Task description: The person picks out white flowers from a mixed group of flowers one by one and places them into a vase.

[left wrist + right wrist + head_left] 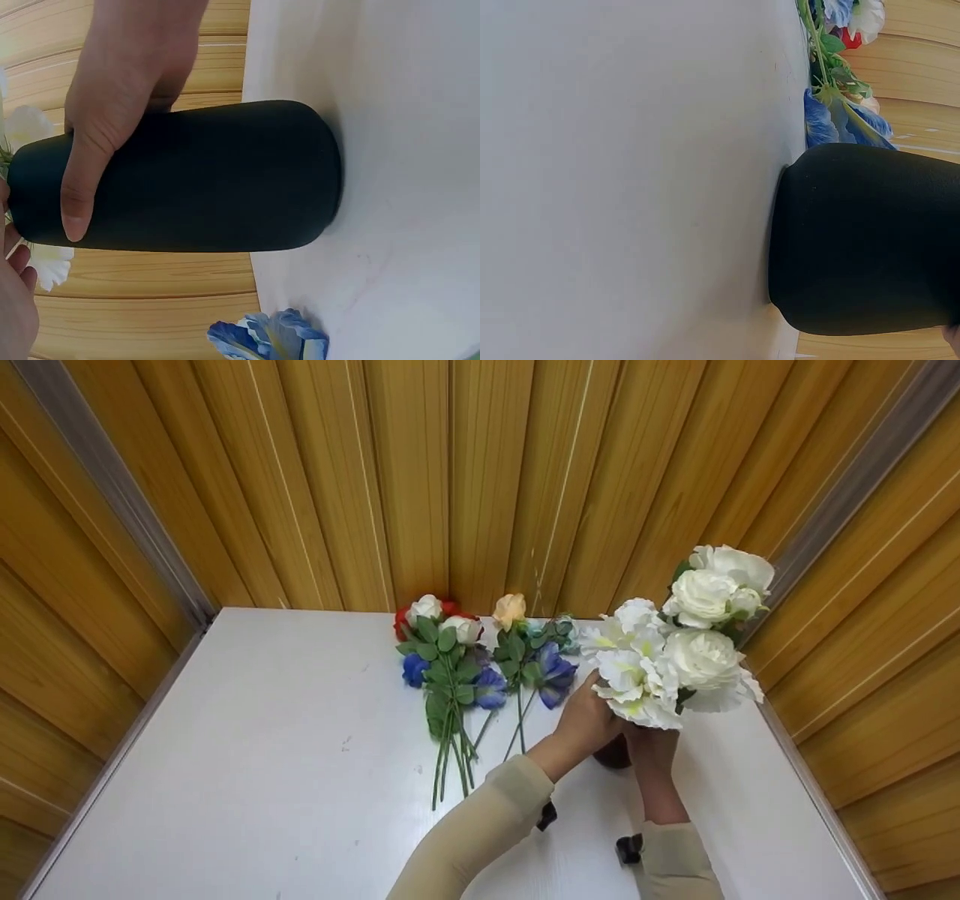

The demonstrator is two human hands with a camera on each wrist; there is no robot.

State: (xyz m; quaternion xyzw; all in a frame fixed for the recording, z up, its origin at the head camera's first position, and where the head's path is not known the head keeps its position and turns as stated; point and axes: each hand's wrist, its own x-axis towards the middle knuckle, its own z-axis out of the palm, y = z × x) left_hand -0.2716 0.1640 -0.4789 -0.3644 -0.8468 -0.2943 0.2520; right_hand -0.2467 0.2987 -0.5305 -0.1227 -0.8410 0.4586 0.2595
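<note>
A dark vase (217, 180) stands upright on the white table, with white artificial flowers (701, 660) massed above its mouth. My right hand (120, 97) grips the vase near its upper end, thumb laid across the side. At the mouth, the curled fingers of my left hand (589, 716) pinch a stem just under the white blooms; petals and the picture edge hide part of this grip. In the right wrist view the lower part of the vase (862, 240) shows, and only a bit of a hand (952, 337) at the edge.
Left of the vase lie artificial flowers: a bunch with white roses (461, 628), red and blue blooms, and another with a peach rose (510, 611) and a blue flower (553, 675). Their stems point toward the front. Wood-patterned walls (450, 487) border the table (262, 750).
</note>
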